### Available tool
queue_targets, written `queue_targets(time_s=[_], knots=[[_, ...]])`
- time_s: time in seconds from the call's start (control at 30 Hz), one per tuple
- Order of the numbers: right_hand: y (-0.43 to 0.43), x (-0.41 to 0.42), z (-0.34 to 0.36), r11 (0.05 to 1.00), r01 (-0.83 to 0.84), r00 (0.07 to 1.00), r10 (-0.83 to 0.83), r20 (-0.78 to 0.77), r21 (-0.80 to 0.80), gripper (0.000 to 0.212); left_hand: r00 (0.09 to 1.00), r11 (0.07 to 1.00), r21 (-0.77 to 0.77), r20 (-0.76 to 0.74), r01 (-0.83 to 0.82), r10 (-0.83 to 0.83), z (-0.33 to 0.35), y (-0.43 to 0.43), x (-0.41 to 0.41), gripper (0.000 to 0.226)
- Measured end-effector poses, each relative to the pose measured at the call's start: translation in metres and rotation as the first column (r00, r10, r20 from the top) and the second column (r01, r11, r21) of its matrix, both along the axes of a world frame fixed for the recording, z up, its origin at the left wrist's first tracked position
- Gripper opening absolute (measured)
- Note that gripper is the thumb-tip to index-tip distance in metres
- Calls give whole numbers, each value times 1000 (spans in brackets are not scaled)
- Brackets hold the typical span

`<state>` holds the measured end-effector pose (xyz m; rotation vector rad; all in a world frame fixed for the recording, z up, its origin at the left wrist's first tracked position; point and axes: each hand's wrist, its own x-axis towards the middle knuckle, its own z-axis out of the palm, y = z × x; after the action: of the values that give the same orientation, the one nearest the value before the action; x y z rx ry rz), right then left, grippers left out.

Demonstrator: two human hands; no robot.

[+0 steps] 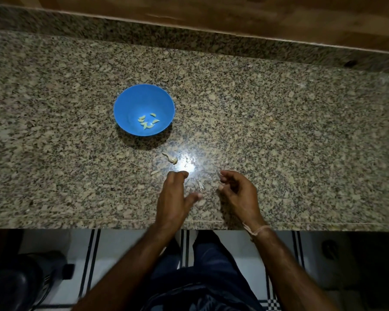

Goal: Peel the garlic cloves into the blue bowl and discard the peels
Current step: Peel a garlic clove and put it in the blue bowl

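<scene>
Near the front edge of the granite worktop (279, 131), the left hand (175, 194) has its fingers curled under and its thumb stuck out sideways; whether it holds anything I cannot tell. The right hand (238, 194) is loosely curled, and a pinch cannot be made out. A peel scrap (200, 185) lies between them. Just beyond the left hand sits an unpeeled garlic piece (171, 157). Farther back stands the blue bowl (130, 97), with peeled cloves (147, 122) in its bottom.
</scene>
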<state>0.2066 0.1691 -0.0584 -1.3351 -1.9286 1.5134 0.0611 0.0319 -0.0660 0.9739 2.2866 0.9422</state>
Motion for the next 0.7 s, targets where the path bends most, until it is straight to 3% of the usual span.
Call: queue_targets(time_s=[0.07,0.17,0.3,0.4,0.5,0.6,0.7], knots=[[2,8,-2,999,-1,1000,1,-9,-51,36,999,999,-35,-46,24,-26,-3,16,6,59],[11,13,-2,995,-36,999,36,-3,-93,35,992,999,-34,-121,-43,38,-4,30,13,40],[25,15,-1,994,-99,995,99,-11,-44,33,979,989,-20,-141,-150,145,-3,35,21,14],[35,17,-2,991,-136,991,136,-8,7,32,971,984,-10,-163,-179,175,-3,37,25,16],[45,19,0,974,-162,986,165,-5,156,28,967,979,-8,-152,-206,202,-3,38,29,21],[58,22,-6,884,-271,963,243,120,382,32,965,974,-18,-140,-225,221,-3,39,30,20],[65,26,-13,813,-379,924,310,222,442,38,949,951,61,-70,-304,307,3,43,37,16]])
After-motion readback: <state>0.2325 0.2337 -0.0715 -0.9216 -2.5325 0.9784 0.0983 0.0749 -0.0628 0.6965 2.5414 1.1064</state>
